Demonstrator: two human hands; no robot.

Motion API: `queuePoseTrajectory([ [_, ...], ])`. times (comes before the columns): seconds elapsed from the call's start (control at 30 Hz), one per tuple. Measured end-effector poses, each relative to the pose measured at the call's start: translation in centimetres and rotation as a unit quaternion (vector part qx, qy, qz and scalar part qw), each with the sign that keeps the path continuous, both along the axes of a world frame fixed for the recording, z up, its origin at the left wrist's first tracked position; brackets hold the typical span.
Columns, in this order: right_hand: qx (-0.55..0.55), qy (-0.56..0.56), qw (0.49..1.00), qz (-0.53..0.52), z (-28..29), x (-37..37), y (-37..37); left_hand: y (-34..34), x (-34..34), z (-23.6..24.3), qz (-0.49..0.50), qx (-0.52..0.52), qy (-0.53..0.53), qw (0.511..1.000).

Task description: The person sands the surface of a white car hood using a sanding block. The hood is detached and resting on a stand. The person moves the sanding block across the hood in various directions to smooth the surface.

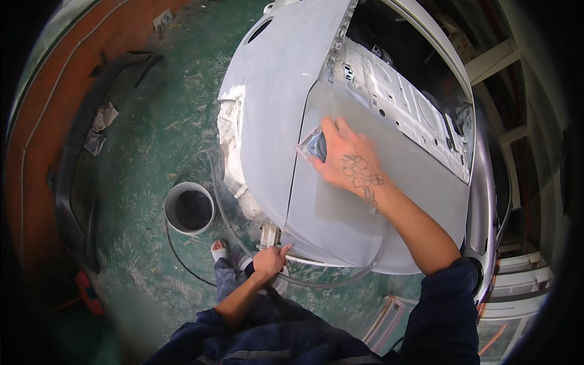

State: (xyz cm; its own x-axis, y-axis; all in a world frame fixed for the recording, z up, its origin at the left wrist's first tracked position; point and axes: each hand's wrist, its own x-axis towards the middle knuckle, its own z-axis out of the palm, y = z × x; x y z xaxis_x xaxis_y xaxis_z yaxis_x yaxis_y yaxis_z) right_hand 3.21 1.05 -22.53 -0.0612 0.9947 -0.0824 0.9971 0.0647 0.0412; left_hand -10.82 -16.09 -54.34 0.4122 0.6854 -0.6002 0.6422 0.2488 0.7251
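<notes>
My right hand (350,152) is closed over a blue sanding block (314,145) with a pale flat base. The block is against a grey primed car door (359,207), beside the dark gap between it and the adjoining grey panel (267,79). Its far side is hidden under my fingers. At the lower edge of the bodywork, my left hand (267,261) is curled where a grey flexible hose (340,281) passes, its thumb pointing toward the panel edge. From there the hose loops right and rises beneath my right forearm.
A grey bucket (190,208) stands on the green, dust-streaked floor (146,158) at left. Farther left lies a black bumper (67,176), near an orange-brown wall (42,115). White bare metal (395,88) shows inside the door opening. A framed panel (389,319) lies low by my right arm.
</notes>
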Motion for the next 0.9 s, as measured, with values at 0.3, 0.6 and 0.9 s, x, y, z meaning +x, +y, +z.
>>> queuePoseTrajectory([
  [0.3,0.019,0.023,0.998,0.058,-0.5,0.5,-2.1,-0.7,-0.3,0.7,-0.031,0.057,0.01,0.998],
  [0.6,-0.005,0.04,0.993,0.115,-1.0,-1.3,-6.4,-1.4,-0.2,-0.8,-0.133,0.084,-0.02,0.987],
  [0.9,0.023,0.072,0.997,0.013,-0.8,-1.9,-2.9,-3.9,-1.1,0.2,-0.254,0.066,-0.03,0.964],
])
